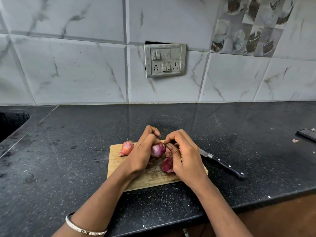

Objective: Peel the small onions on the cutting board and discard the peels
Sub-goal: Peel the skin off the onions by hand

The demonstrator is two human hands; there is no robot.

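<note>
While the left hand (143, 151) curls round a part-peeled onion (157, 149) over the board (118, 161), the right hand (184, 159) pinches at the onion's top. Its fingertips hide whether they hold a strip of peel or the stem. The left palm covers much of the onion, so only a shiny purple flank shows between the two hands. Under the right hand lies a dark red piece (167, 165), partly hidden; whether it is an onion or loose peel cannot be told. A second onion (126, 147), skin on, lies at the board's far left corner, just beside the left hand. A knife (224, 165) rests on the surface (68, 151) right of the board, its blade tip behind the right hand. A dark flat thing (307, 135) is cut off at the right edge.
</note>
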